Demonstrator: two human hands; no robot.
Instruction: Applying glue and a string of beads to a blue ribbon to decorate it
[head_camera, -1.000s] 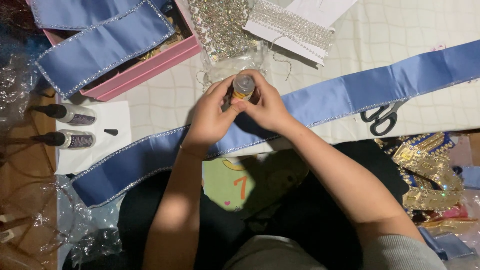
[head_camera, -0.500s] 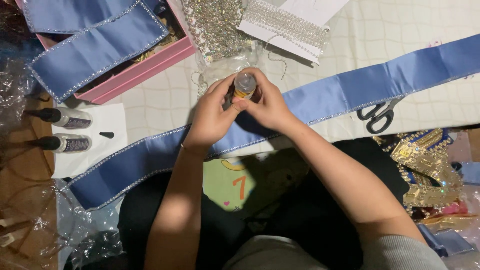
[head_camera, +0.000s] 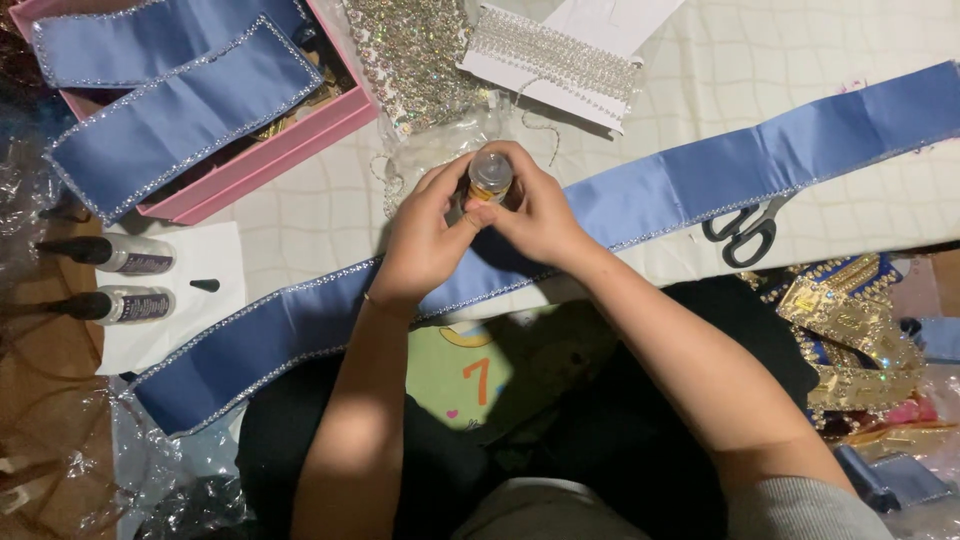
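Right, over on the left two glue bottles (head_camera: 125, 255) with dark nozzles lie on a white sheet (head_camera: 215, 320), and a pink box (head_camera: 270, 160) above them holds trimmed blue strips. Coming across, the long blue ribbon (head_camera: 700, 180) with its sparkly edge runs slantwise over the worktop (head_camera: 830, 60), and both hands meet above it. The left hand (head_camera: 425, 240) is curled shut around the body of a small jar (head_camera: 490, 175), steadying it from below, while the right hand (head_camera: 540, 215) wraps in from the other side, fingers closed about its top end. To do this well, I'd judge the left should hold the jar upright and firm while the right does any turning with short twists, so nothing spills onto the satin underneath. Further right, black-handled scissors (head_camera: 745, 232) rest at the ribbon's edge, and gold trimmings (head_camera: 850, 335) are heaped beyond. Against the view half a second back, very little differs: the hands sit in the same clasp on the jar, and the ribbon, bottles and scissors lie where they were.
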